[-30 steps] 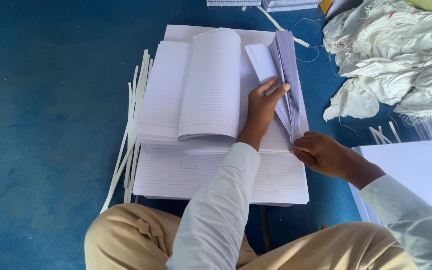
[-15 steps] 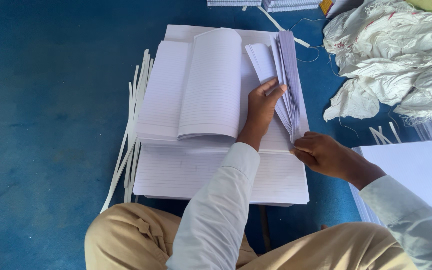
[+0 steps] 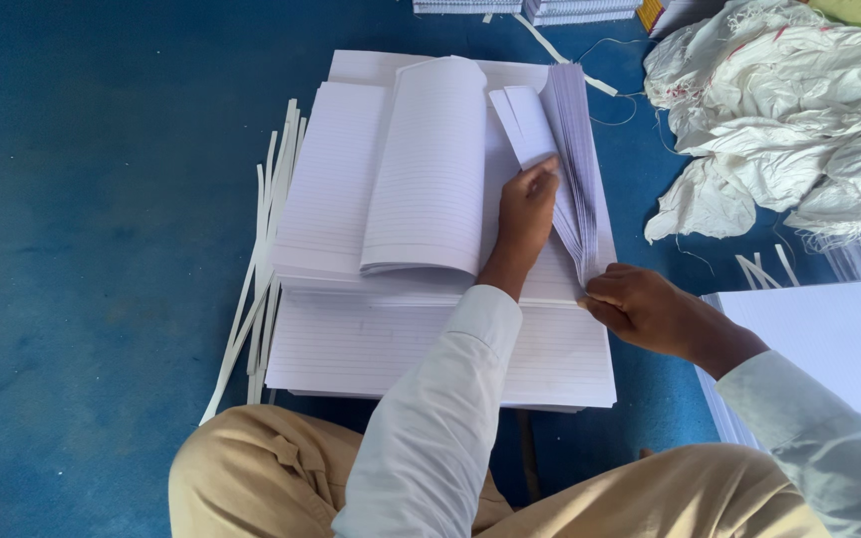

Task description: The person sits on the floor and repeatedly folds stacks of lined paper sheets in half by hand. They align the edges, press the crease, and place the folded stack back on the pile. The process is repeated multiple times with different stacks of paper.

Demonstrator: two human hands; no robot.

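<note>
Paper sheets [image 3: 572, 149] fanned — left hand [image 3: 525, 209] flat, right hand [image 3: 640, 307] pinching.

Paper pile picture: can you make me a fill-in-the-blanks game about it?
1. The left hand presses on the fanned ruled sheets, and the right hand pinches their ____ corner.
2. The floor is ____ in colour.
3. Thin white paper strips lie along the ____ side of the paper stack.
4. The crumpled white sacks lie at the upper ____.

Missing words: lower; blue; left; right
</note>
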